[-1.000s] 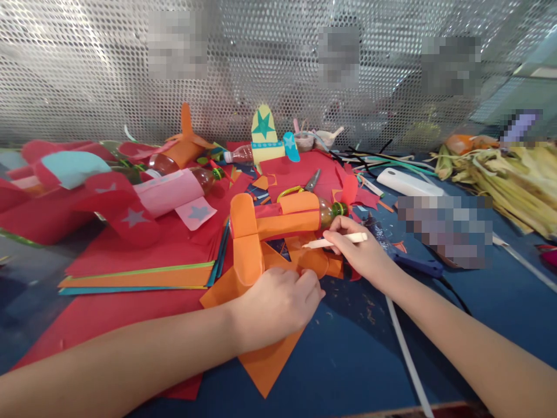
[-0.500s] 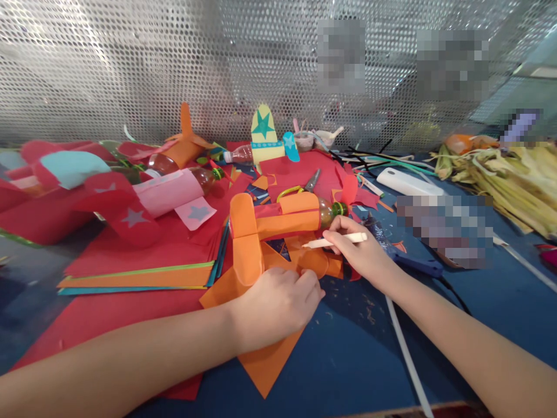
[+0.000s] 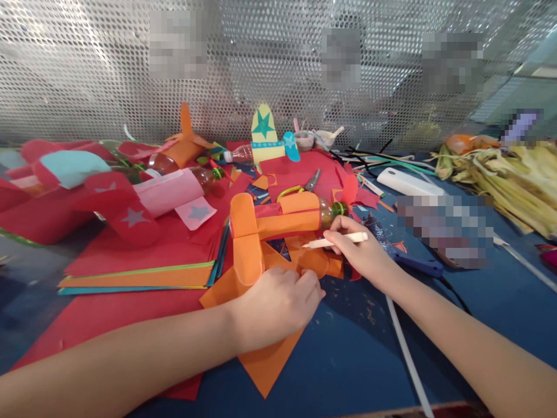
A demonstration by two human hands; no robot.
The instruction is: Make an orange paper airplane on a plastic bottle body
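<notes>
My right hand (image 3: 363, 251) grips a slim white marker (image 3: 335, 240), its tip pointing left at a cut orange piece (image 3: 310, 259). Curled over that piece's near edge is my left hand (image 3: 278, 307), its fingers closed on the orange paper; the fingertips are partly hidden. Beneath the left hand lies a larger orange sheet (image 3: 270, 368), one corner pointing toward me. Just behind both hands rests a plastic bottle (image 3: 326, 212) with a green cap, wrapped in red and orange paper, with a rounded orange strip (image 3: 247, 241) across its left end.
Colored sheets (image 3: 143, 255) are stacked left, beside paper-covered bottles (image 3: 169, 188) with stars. Scissors (image 3: 312, 181) lie behind the orange-wrapped bottle. A blue-handled glue gun (image 3: 415, 264), a white case (image 3: 409, 182) and dried husks (image 3: 500, 180) are right. A perforated metal screen (image 3: 261, 58) stands behind.
The marker has shifted very slightly in my right hand. My left hand and the papers stay where they were.
</notes>
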